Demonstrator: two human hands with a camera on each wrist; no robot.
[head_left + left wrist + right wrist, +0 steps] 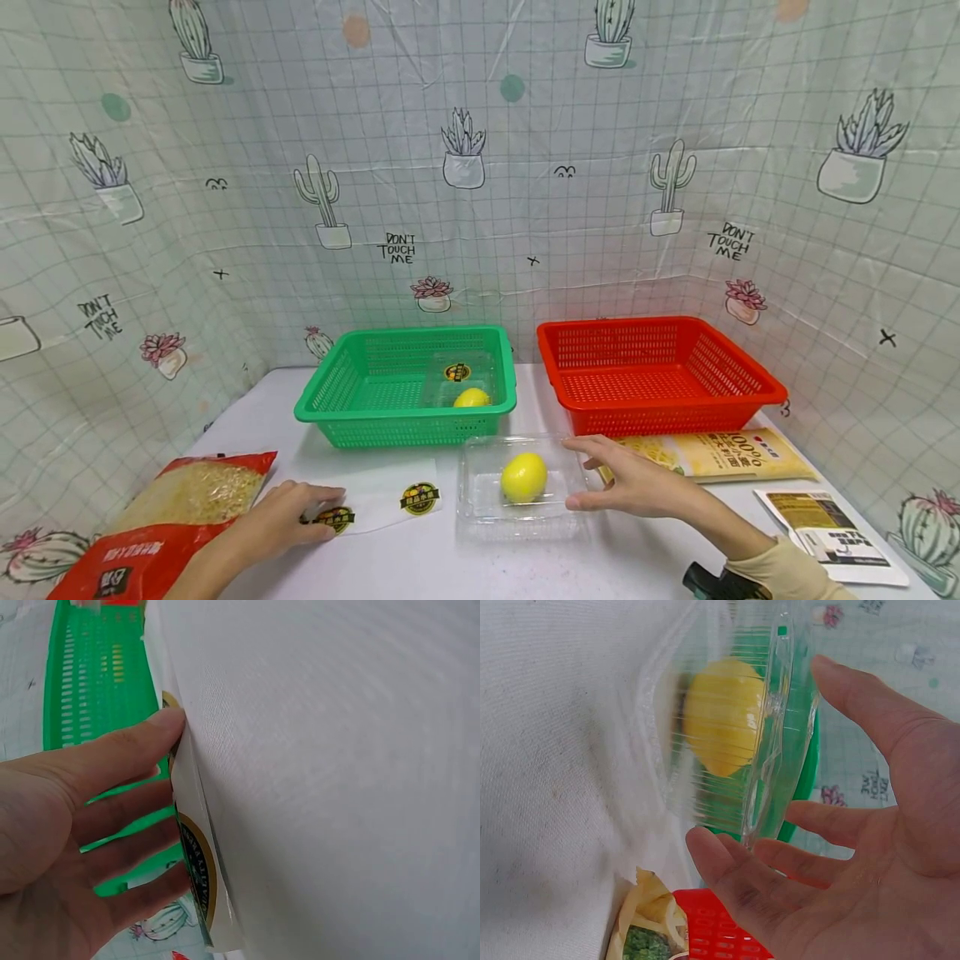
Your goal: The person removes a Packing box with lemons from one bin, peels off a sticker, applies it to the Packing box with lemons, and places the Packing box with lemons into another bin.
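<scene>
A clear plastic clamshell box [521,529] stands at the middle of the table with a yellow lemon [524,477] inside it. My right hand [637,479] is at the box's right side, thumb and fingers spread apart around its corner; in the right wrist view the fingertips come close to the plastic, and contact is hard to tell. To the left lies a white sheet [382,487] bearing round black-and-gold stickers [419,498]. The fingers of my left hand [288,517] rest on the sheet's left part, beside one sticker; the left wrist view shows them extended along it.
Behind the box stand a green basket [405,432], holding another stickered clear box [442,392] with a lemon, and a red basket [660,414]. A red bag of pasta [187,500] lies left; a yellow packet [720,454] and a white pouch [832,533] lie right.
</scene>
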